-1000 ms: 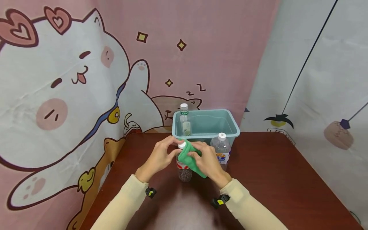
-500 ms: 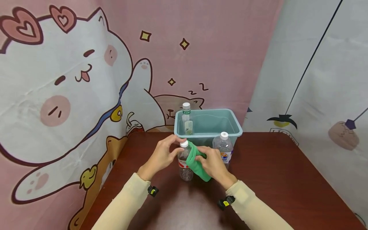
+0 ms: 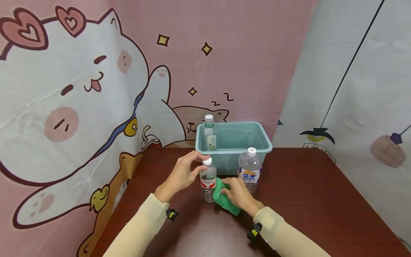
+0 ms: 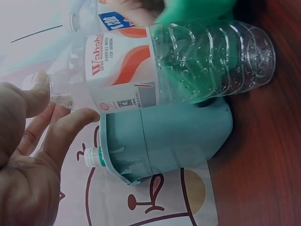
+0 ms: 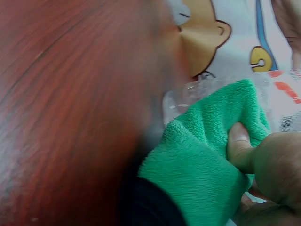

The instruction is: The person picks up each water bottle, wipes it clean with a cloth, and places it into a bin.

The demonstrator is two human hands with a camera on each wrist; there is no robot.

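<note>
A clear plastic water bottle [image 3: 208,181] with a red and white label stands upright on the table. My left hand [image 3: 181,175] pinches its white cap [image 3: 207,161] between thumb and fingers. In the left wrist view, droplets or bumps show on the clear lower wall of the bottle [image 4: 202,61]. A folded green cloth [image 3: 224,200] is gripped in my right hand [image 3: 241,195], low against the bottle's right side. The right wrist view shows the thumb pressing into the fluffy cloth [image 5: 202,160]; the other fingers are mostly hidden.
Behind the bottle stands a blue-green plastic bin [image 3: 234,152], with another clear bottle [image 3: 210,139] upright in its left end. A larger bottle [image 3: 249,173] with a blue and white label is just right of my right hand. All rest on a dark red-brown table [image 3: 308,200].
My right hand has brought the green cloth down from beside the cap to the bottle's lower side. The left hand stays at the cap, and more of the label shows.
</note>
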